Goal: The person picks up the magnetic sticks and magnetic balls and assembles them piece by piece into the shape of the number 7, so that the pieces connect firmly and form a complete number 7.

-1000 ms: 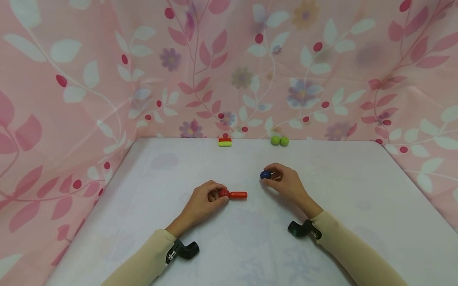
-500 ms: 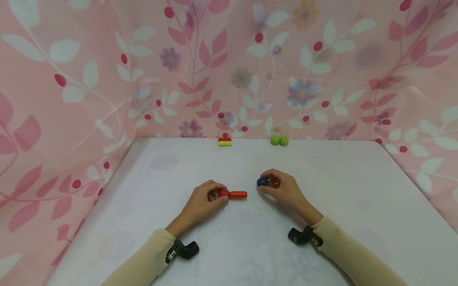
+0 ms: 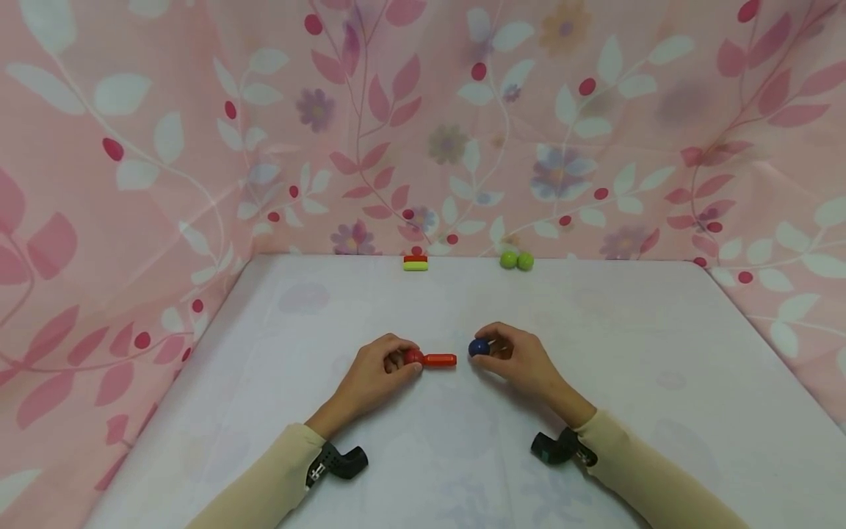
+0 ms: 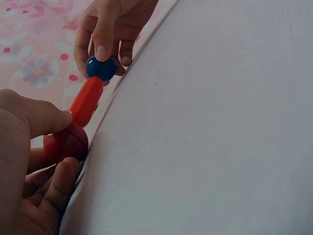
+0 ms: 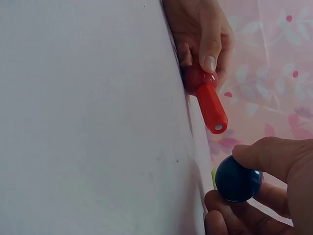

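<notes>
My left hand (image 3: 377,372) pinches a dark red ball (image 4: 66,143) between thumb and fingers, low over the white table. An orange-red faceted stick (image 3: 440,360) is joined end-on to that ball and points right; its free end has a small pale round spot, seen in the right wrist view. My right hand (image 3: 525,358) pinches a glossy dark blue ball (image 5: 238,178) between thumb and fingertips. The blue ball is just right of the stick's free end, with a narrow gap between them in the head view.
At the back edge of the white table (image 3: 595,316), a red stick (image 3: 416,258) and a yellow-green stick (image 3: 416,267) lie side by side. Two green balls (image 3: 517,260) sit to their right. A pink floral curtain (image 3: 423,125) hangs behind.
My right hand has brought the blue ball nearer to me and leftward, closer to the stick's free end. The left hand, red ball and stick have stayed in place.
</notes>
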`<state>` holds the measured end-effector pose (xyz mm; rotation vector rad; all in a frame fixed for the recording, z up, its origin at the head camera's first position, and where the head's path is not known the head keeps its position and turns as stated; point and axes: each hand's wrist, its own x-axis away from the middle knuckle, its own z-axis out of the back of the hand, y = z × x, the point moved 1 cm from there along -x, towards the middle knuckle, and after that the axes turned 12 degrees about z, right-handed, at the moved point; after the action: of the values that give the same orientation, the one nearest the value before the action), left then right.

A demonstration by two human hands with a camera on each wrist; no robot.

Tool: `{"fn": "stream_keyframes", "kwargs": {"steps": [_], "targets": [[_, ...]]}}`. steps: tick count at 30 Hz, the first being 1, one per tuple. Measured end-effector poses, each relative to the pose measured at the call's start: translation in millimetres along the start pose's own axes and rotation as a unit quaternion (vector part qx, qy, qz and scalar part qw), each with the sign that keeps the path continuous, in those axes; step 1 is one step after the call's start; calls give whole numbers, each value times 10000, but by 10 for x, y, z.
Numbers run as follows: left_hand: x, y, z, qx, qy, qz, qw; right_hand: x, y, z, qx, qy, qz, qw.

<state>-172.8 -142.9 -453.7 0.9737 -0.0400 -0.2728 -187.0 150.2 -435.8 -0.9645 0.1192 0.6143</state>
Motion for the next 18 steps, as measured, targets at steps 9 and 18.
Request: {"fn": "stream_keyframes", "kwargs": {"steps": [9, 18], "targets": [[-7, 15, -2, -25, 34, 53, 10000, 19, -40, -53, 12, -46, 76, 10000], [4, 9, -9, -1, 52, 60, 10000, 37, -46, -103, -144, -53, 32, 9999]]}}
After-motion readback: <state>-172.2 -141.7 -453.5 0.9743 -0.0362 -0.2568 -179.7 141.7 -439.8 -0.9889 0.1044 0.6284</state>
